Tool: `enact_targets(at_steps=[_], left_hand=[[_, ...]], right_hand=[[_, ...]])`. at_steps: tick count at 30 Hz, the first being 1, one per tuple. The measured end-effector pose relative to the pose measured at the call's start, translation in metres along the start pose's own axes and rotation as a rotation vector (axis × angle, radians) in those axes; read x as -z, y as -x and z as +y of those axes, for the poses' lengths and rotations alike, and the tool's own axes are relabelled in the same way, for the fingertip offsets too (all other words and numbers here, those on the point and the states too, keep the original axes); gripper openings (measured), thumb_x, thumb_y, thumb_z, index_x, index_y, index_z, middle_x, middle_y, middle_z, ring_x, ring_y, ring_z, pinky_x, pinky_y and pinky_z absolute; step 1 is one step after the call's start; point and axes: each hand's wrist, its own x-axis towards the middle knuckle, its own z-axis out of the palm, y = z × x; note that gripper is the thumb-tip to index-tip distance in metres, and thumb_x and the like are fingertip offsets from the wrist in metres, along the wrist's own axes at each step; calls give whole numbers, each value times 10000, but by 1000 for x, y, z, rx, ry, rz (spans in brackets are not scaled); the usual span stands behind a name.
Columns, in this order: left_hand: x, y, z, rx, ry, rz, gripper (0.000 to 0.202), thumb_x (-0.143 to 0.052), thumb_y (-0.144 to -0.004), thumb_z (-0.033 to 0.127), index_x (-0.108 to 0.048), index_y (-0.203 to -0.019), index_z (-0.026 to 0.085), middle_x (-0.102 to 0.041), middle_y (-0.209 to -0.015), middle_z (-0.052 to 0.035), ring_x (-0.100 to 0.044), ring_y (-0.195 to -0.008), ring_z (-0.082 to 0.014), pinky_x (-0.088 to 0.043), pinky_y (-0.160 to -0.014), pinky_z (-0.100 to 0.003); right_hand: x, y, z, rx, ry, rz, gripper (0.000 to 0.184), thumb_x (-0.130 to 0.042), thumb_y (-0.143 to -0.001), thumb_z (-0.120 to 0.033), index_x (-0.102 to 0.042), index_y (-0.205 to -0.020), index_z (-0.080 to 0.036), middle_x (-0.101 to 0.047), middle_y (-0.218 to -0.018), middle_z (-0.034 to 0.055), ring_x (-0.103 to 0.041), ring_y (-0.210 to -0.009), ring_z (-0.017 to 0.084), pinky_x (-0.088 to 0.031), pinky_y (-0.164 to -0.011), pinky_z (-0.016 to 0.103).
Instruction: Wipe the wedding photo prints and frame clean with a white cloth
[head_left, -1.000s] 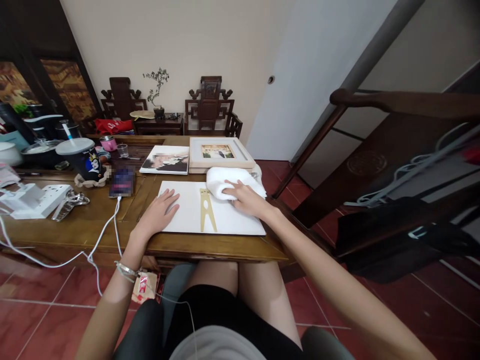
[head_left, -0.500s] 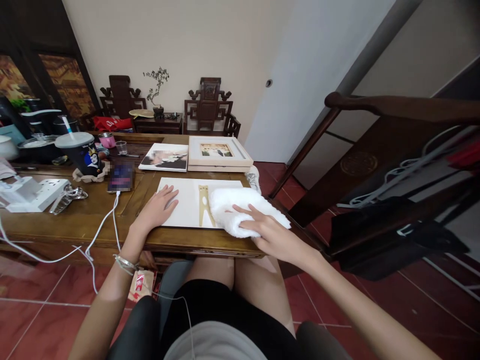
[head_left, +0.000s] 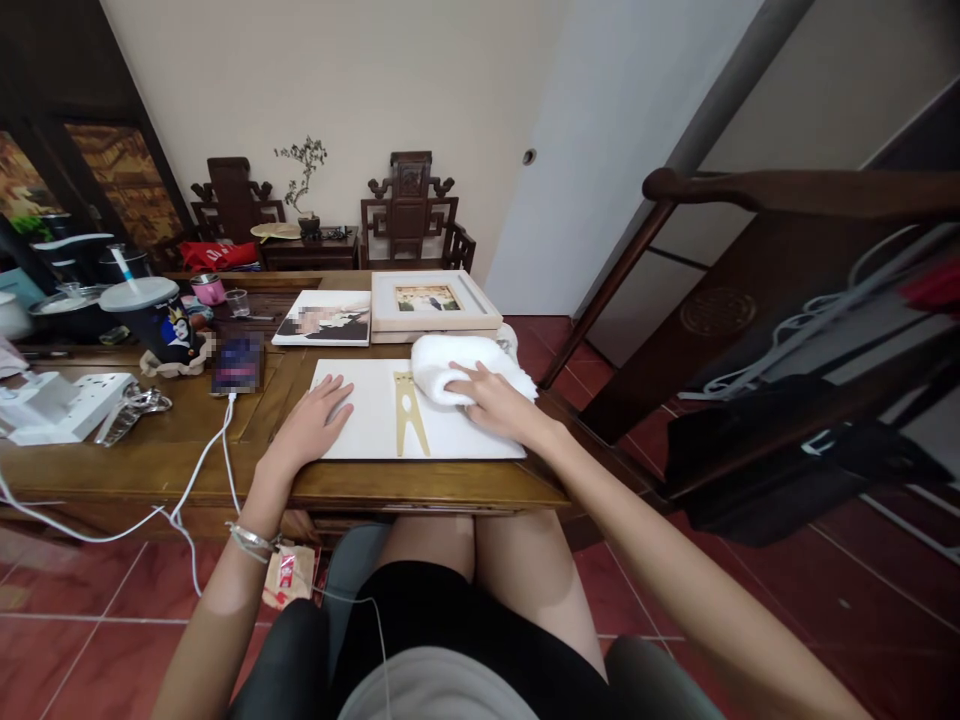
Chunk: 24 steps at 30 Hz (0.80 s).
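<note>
A white board (head_left: 367, 425) with a gold stand piece (head_left: 409, 425) lies face down on the wooden table (head_left: 150, 455) in front of me. My left hand (head_left: 311, 425) rests flat on its left part, fingers spread. My right hand (head_left: 495, 400) presses a folded white towel (head_left: 450, 362) onto the board's far right corner, fingers curled over the cloth.
Behind the board lie a photo print (head_left: 326, 318) and a framed picture (head_left: 435, 300). A phone (head_left: 238, 362) on a white cable, a lidded cup (head_left: 154, 315), a power strip (head_left: 67, 395) and pots crowd the left side. A dark wooden railing (head_left: 787, 190) stands to the right.
My right hand swept the towel from the board's far right down to its near right edge, then back up to the far right corner. My left hand stayed put.
</note>
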Motion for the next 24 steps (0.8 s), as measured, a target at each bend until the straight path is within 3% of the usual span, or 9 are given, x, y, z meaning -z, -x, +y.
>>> enact_targets(at_steps=[6, 10, 13, 18, 21, 24], left_hand=[[1, -1, 2, -16, -14, 2, 561, -328, -954, 413, -484, -1398, 108, -390, -1525, -138, -276, -1452, -270, -246, -1177, -468], [1, -1, 2, -28, -8, 7, 565, -328, -956, 408, -478, -1405, 99, -389, -1525, -144, -280, -1450, -275, -245, -1178, -460], [1, -1, 0, -38, -15, 4, 572, -328, -956, 415, -474, -1406, 95, -388, -1525, -146, -283, -1449, -273, -243, -1180, -457], [-1, -2, -4, -34, 2, 3, 563, -302, -963, 409, -475, -1409, 111, -387, -1527, -135, -274, -1453, -270, -242, -1176, -488], [-2, -2, -6, -40, 13, 9, 550, -286, -969, 392, -480, -1406, 121, -388, -1527, -132, -278, -1452, -267, -243, -1174, -497], [-3, -2, -6, -37, 16, 14, 543, -295, -967, 388, -485, -1402, 125, -393, -1524, -129, -285, -1449, -265, -250, -1173, -493]], right_hand=[[25, 78, -54, 91, -85, -50, 592, -387, -598, 81, -660, -1061, -167, -471, -1468, 143, -310, -1423, 289, -252, -1159, 573], [38, 99, -70, 89, -110, -104, 596, -387, -575, 74, -675, -1014, -208, -446, -1495, 86, -293, -1433, 265, -257, -1167, 546], [35, 85, -59, 66, -122, -94, 596, -394, -589, 57, -669, -1057, -189, -479, -1464, 129, -349, -1406, 283, -281, -1150, 553], [17, 22, -14, 78, -104, -58, 567, -400, -651, 52, -651, -1097, -193, -682, -1216, 81, -408, -1374, 299, -312, -1112, 558], [7, -16, 11, 21, -63, -2, 521, -401, -682, 37, -661, -1084, -166, -705, -1158, 96, -536, -1262, 307, -347, -1076, 522], [2, -33, 22, -11, -47, 25, 513, -395, -682, 35, -667, -1078, -145, -703, -1155, 120, -608, -1161, 306, -341, -1070, 520]])
